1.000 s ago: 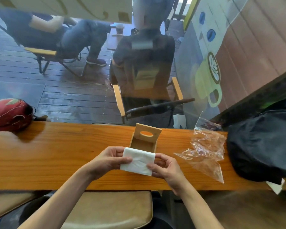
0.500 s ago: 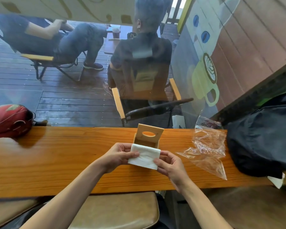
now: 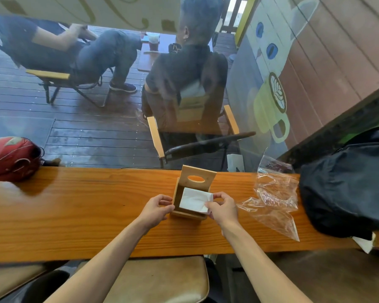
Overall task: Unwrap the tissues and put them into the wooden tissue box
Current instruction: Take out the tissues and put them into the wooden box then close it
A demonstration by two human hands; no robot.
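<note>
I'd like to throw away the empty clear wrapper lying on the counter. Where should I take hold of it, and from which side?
Probably pinch the crumpled upper bunch of the clear wrapper from above. There the film stands up in folds, so fingers can close round it, while its lower tail lies flat on the counter. Come from the left, since the black bag crowds its right side.

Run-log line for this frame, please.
tissues in wooden tissue box | right hand pinches tissues | left hand at box | wrapper aside
</note>
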